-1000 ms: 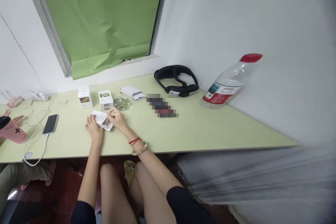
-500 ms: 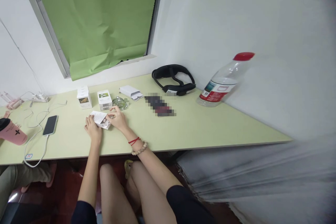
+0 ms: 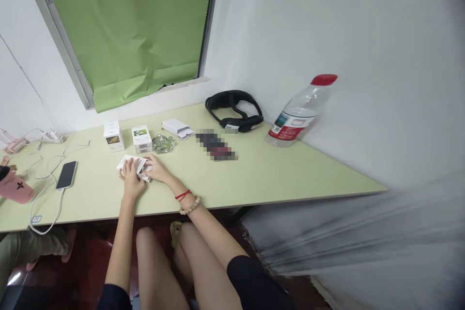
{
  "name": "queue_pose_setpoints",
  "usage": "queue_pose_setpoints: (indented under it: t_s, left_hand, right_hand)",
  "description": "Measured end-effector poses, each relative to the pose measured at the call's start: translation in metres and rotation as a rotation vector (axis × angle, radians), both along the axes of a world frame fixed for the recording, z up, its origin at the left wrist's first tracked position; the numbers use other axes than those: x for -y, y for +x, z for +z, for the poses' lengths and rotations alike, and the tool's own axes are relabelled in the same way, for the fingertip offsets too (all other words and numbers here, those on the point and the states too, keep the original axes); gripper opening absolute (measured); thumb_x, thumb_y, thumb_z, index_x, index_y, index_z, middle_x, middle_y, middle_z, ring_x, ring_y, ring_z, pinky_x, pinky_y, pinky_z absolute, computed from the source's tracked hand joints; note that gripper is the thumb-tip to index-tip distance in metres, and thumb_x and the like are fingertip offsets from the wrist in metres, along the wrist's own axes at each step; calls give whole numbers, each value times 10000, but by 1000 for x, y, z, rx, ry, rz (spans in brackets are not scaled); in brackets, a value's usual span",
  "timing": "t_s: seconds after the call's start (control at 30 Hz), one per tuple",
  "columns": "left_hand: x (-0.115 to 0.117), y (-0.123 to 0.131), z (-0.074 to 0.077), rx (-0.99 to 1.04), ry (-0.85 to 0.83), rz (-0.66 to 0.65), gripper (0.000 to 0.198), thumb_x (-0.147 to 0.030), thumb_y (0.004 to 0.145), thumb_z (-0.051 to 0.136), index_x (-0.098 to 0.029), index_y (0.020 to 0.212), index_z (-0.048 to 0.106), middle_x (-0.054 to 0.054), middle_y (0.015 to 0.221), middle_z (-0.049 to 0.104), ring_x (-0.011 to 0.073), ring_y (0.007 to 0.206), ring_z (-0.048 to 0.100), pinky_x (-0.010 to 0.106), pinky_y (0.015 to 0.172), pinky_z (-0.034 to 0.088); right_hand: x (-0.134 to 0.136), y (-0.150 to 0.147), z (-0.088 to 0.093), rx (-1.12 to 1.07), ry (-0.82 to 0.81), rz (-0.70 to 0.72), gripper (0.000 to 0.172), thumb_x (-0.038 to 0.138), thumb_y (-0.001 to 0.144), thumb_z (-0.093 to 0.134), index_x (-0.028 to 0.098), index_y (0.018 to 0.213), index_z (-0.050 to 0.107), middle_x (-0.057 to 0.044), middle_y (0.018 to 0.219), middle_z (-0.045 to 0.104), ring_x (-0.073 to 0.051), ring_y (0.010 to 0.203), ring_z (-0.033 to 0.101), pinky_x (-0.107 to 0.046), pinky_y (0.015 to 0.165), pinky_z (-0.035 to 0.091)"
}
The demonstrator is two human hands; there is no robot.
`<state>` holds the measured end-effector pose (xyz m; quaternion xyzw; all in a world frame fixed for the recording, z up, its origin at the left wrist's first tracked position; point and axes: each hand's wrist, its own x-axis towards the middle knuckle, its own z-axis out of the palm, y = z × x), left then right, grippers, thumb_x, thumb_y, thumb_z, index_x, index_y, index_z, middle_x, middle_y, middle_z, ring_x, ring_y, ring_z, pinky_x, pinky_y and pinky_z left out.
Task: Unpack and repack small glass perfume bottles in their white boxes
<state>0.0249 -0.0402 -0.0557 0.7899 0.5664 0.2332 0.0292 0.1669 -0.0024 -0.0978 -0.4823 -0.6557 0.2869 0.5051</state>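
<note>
My left hand point(image 3: 132, 179) lies over a stack of white printed cards point(image 3: 127, 161), its fingers curled round the left side. My right hand point(image 3: 158, 168) has its fingers and thumb on the right side of the same stack. Part of the stack looks lifted and parted between my hands; the fingers hide much of it. Just beyond stand two white card stacks with pictures, one at the left point(image 3: 114, 138) and one with a green picture point(image 3: 141, 138). A clear glass ornament point(image 3: 163, 144) sits beside the second. Behind it lies an open white box point(image 3: 178, 128).
A black headset point(image 3: 234, 111) and a blurred-out dark item point(image 3: 216, 146) lie to the right, with a red-capped water bottle point(image 3: 292, 116) by the wall. Leftward are a phone point(image 3: 67, 175) on a white cable, a pink cup point(image 3: 16, 186) and another person's leg point(image 3: 34, 249).
My left hand has moved over the top of the cards, and my right fingers have slid in at their side. The stack now looks more parted. The view has shifted slightly.
</note>
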Motion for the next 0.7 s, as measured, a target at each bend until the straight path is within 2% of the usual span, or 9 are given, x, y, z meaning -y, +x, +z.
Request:
queue_pose_setpoints:
  t_s: [0.1, 0.2, 0.33, 0.43, 0.57, 0.7]
  left_hand:
    - [1, -1, 5, -14, -30, -95, 737, -130, 692, 508, -263, 1416, 483, 62, 1524, 400, 266, 1471, 251, 487, 1193, 152]
    - [3, -1, 11, 21, -85, -163, 703, -144, 723, 488, -255, 1417, 484, 47, 1526, 404, 231, 1458, 281, 441, 1187, 183]
    - [4, 3, 12, 60, -90, -84, 499, -246, 888, 449, -275, 1380, 523, 35, 1500, 447, 197, 1430, 331, 413, 1182, 194]
    - [1, 6, 8, 21, -79, -49, 407, -302, 940, 454, -299, 1329, 574, 18, 1495, 460, 197, 1436, 324, 423, 1192, 179]
    - [-4, 7, 3, -14, -61, -30, 399, -287, 973, 410, -307, 1334, 578, 13, 1495, 461, 186, 1440, 324, 423, 1199, 190]
    - [-8, 8, 2, -25, -20, 37, 432, -258, 985, 357, -278, 1367, 559, 42, 1490, 469, 196, 1449, 318, 436, 1210, 180]
  right_hand:
    - [-2, 2, -1, 2, 19, 0, 247, 171, 676, 778, 154, 910, 701, -112, 1161, 596, -225, 1077, 573, -387, 985, 471]
    - [-3, 3, 0, 82, 47, -10, 223, 180, 701, 774, 149, 916, 724, -124, 1133, 600, -241, 1072, 568, -404, 1000, 452]
    - [-3, 4, 0, 166, 54, -23, 229, 88, 705, 710, 153, 922, 743, -123, 1140, 603, -241, 1086, 564, -399, 1013, 442]
    - [-3, 2, 1, 196, 27, -53, 251, 43, 709, 649, 139, 919, 748, -138, 1193, 590, -248, 1131, 551, -403, 1047, 421]
    - [-5, 4, 3, 253, 65, -68, 248, 87, 749, 639, 170, 955, 749, -121, 1222, 584, -258, 1174, 526, -443, 1071, 392]
    - [-7, 6, 4, 240, 81, -99, 148, 183, 810, 660, 189, 933, 742, -111, 1205, 583, -254, 1170, 527, -457, 1060, 390]
